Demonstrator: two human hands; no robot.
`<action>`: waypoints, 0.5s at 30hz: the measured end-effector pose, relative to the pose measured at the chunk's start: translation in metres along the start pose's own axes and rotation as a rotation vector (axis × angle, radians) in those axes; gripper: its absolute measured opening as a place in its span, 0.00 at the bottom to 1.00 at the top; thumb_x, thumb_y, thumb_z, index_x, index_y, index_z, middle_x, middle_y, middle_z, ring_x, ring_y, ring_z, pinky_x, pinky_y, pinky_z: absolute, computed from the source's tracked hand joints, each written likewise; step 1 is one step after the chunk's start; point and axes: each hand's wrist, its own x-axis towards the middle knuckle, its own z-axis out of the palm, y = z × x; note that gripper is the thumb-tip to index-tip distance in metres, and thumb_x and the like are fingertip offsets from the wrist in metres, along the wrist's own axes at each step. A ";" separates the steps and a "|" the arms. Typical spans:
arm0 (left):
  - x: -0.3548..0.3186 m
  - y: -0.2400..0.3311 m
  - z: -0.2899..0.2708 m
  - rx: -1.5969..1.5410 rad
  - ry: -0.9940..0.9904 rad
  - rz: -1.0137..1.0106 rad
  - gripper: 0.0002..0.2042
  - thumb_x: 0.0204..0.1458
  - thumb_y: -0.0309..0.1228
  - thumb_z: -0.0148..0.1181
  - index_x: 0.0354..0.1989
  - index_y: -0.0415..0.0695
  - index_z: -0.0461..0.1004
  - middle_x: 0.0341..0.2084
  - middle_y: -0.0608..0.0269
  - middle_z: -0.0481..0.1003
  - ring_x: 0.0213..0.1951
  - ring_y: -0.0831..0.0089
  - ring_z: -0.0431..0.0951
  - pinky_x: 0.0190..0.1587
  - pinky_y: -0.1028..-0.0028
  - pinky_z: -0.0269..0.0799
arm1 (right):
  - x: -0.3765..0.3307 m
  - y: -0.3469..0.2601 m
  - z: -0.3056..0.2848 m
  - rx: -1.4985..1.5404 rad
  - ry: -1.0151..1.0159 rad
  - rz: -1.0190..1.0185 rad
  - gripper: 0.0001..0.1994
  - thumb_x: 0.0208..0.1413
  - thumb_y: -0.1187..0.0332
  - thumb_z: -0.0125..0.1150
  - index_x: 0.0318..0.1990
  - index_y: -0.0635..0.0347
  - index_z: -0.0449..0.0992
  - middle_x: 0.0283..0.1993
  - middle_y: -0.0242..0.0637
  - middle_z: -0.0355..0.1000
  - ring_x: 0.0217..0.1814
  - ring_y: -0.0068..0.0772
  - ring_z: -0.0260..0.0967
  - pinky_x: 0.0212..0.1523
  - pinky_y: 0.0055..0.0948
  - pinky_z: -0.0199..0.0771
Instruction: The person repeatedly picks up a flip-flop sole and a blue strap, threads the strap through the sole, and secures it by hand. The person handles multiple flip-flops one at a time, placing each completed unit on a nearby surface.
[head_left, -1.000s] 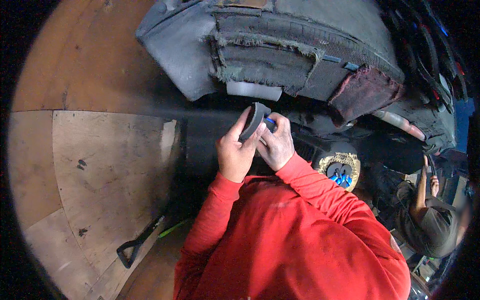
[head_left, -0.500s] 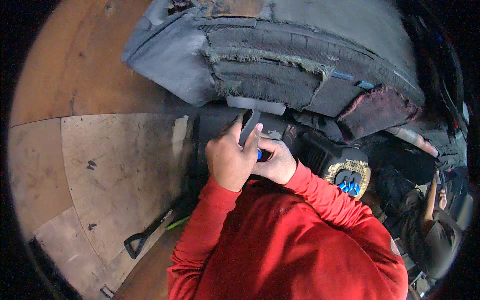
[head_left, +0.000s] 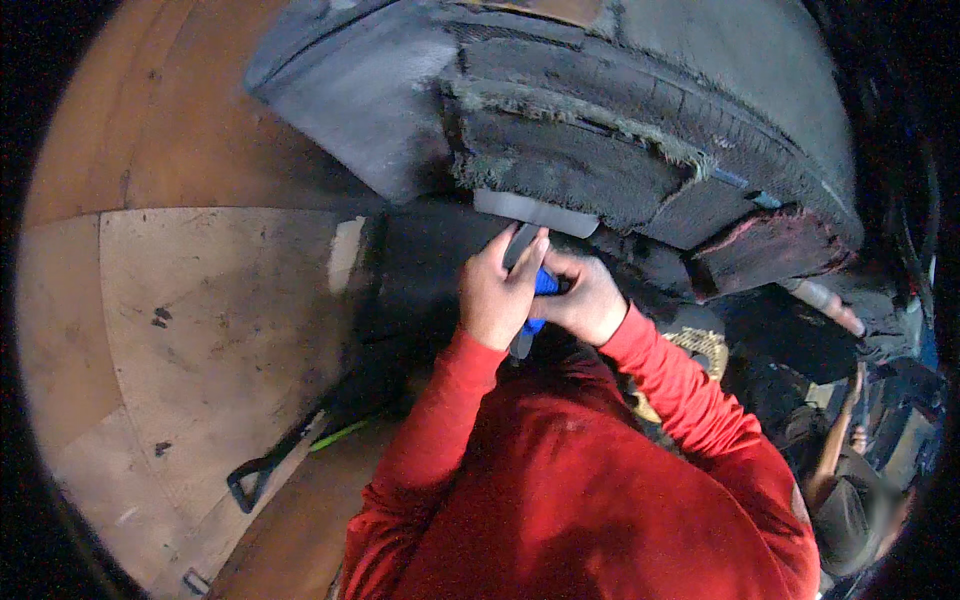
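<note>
Both my hands are closed round a dark grey sandal with blue straps (head_left: pixel 546 283), seen nearly edge-on. My left hand (head_left: pixel 494 300) grips it from the left, fingers up along its dark sole. From the right, my right hand (head_left: pixel 592 300) pinches it by the blue straps. The sandal's far end reaches a pale grey curved surface (head_left: pixel 535 211) under the machine's hood; whether they touch I cannot tell. Above hangs a frayed dark carpet flap (head_left: pixel 570 150) on the large grey hood (head_left: pixel 720 70).
Stained wooden boards (head_left: pixel 220 310) cover the left side. A black handle (head_left: pixel 250 484) lies at the lower left beside a green strip (head_left: pixel 340 435). A yellow perforated thing (head_left: pixel 700 348) sits behind my right forearm. Another person (head_left: pixel 850 490) is at the far right.
Both hands and the sandal have shifted right in the picture, and more of the blue straps shows. The view has moved too. My right forearm now hides the dark-and-blue item on the yellow perforated thing.
</note>
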 end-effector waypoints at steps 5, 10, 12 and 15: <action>-0.032 -0.010 -0.003 -0.684 -0.029 0.084 0.18 0.59 0.26 0.59 0.57 0.34 0.72 0.48 0.58 0.79 0.49 0.76 0.77 0.53 0.76 0.72 | -0.028 -0.022 0.018 -0.587 0.167 -0.106 0.21 0.39 0.71 0.72 0.45 0.63 0.78 0.34 0.42 0.71 0.37 0.41 0.71 0.39 0.34 0.72; -0.036 -0.005 -0.012 -0.703 -0.025 0.176 0.21 0.58 0.26 0.61 0.59 0.34 0.69 0.49 0.55 0.78 0.50 0.75 0.77 0.53 0.76 0.72 | -0.032 -0.030 0.022 -0.832 0.284 -0.334 0.26 0.40 0.71 0.71 0.52 0.60 0.76 0.32 0.42 0.66 0.35 0.47 0.67 0.37 0.38 0.70; -0.038 -0.003 -0.016 -0.728 -0.038 0.164 0.21 0.59 0.27 0.61 0.59 0.34 0.69 0.50 0.56 0.77 0.50 0.75 0.77 0.53 0.75 0.72 | -0.031 -0.026 0.021 -0.884 0.305 -0.405 0.28 0.41 0.71 0.70 0.55 0.60 0.74 0.33 0.42 0.66 0.36 0.48 0.66 0.37 0.40 0.70; -0.039 0.003 -0.021 -0.611 -0.043 0.200 0.21 0.58 0.28 0.61 0.59 0.34 0.70 0.51 0.56 0.77 0.49 0.76 0.77 0.52 0.76 0.72 | -0.028 -0.016 0.023 -0.983 0.358 -0.490 0.26 0.44 0.70 0.69 0.55 0.60 0.73 0.39 0.43 0.69 0.42 0.50 0.67 0.43 0.41 0.72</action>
